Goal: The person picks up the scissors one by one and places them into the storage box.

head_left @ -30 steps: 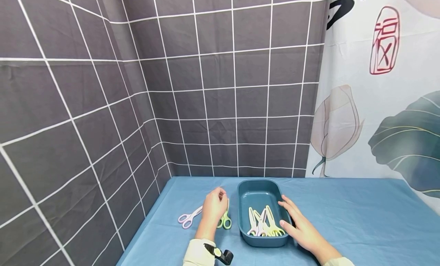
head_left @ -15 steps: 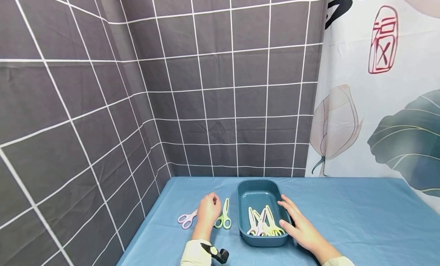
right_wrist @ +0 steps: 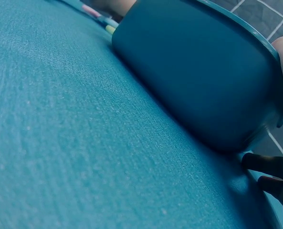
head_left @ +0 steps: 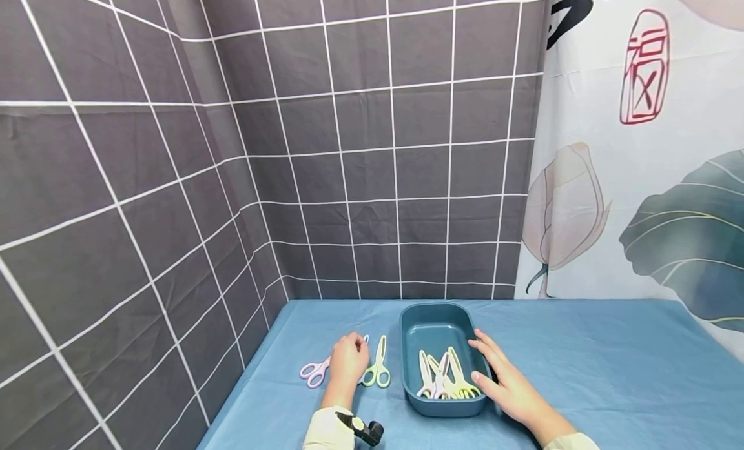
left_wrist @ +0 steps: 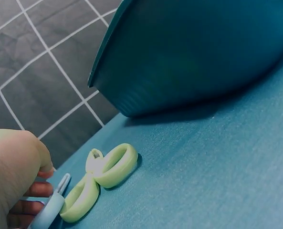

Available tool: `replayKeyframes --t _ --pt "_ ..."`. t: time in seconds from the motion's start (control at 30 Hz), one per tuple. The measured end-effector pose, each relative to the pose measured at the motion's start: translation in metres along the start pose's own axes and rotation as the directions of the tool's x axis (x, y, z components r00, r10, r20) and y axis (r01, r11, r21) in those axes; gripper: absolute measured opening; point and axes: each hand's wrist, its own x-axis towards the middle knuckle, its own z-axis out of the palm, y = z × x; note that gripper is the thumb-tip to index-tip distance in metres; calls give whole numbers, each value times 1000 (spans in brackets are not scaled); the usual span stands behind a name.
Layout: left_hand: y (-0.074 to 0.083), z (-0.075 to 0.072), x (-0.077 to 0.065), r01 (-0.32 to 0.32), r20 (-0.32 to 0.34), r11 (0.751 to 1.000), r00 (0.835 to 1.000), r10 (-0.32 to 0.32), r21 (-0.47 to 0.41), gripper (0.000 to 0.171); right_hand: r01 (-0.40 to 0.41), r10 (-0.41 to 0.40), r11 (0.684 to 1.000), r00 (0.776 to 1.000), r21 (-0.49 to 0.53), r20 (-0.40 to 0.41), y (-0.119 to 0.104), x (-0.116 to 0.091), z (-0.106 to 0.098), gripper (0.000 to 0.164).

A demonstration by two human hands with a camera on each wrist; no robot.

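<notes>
My left hand (head_left: 349,359) is low over the table, among loose scissors, with its fingers bent. Pink scissors (head_left: 314,374) lie to its left, their blades hidden under the hand. Pale blue scissors (left_wrist: 48,212) are right at its fingers in the left wrist view; I cannot tell whether the hand grips them. Just to the right are green scissors (head_left: 378,370), lying flat. My right hand (head_left: 508,382) rests against the right side of a dark teal tub (head_left: 444,408), fingers extended and thumb at the rim. Several pale yellow, green and pink scissors (head_left: 457,376) lie inside the tub's near end.
A blue cloth (head_left: 610,359) covers the table. Behind it and to the left hang dark grey gridded curtains (head_left: 372,172), and a white printed cloth (head_left: 587,127) hangs at the back right. A black camera mount (head_left: 366,429) is strapped to the left wrist.
My left hand has drawn left and slightly nearer, away from the green scissors, so more of them shows, along with a pale blade tip. The right hand and tub stay in place.
</notes>
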Motion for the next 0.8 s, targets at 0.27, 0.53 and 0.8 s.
replayKeyframes --t 0.27,0.53,0.8 --pt "-2 -2 2 28 -36 999 999 -27 25 11 11 -11 1000 1000 8 1 1 0 0 56" --pt "-7 0 1 94 -91 993 992 -88 64 7 -4 4 1000 1000 11 -5 0 0 0 56" --pt "-10 -3 1 137 -110 987 986 -128 79 1 -4 4 1000 1000 6 -3 0 0 1 56"
